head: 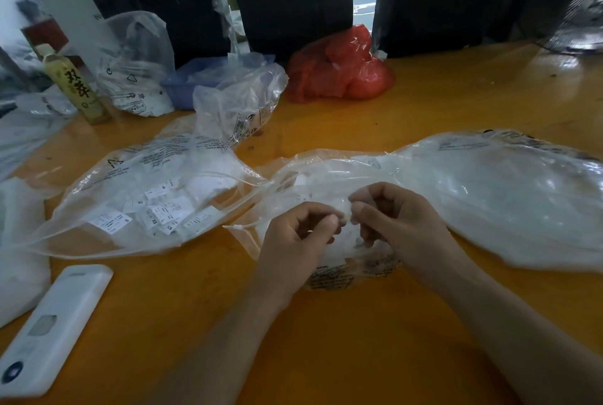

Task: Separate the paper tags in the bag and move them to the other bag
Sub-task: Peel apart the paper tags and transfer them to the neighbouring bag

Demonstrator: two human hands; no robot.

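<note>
Both hands are curled up over the mouth of the clear bag [489, 195], left hand [300, 235] and right hand [391, 215] pinching a small white paper tag [346, 216] between their fingertips. The other bag [146, 195], with loose size tags showing through, lies just left of the left hand on the orange table [375, 339].

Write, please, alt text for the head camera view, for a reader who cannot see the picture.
Two bare hands, the left hand and the right hand, meet over a clear plastic bag on an orange table, pinching small white paper tags between them. To their left lies a second clear bag holding size tags.
</note>
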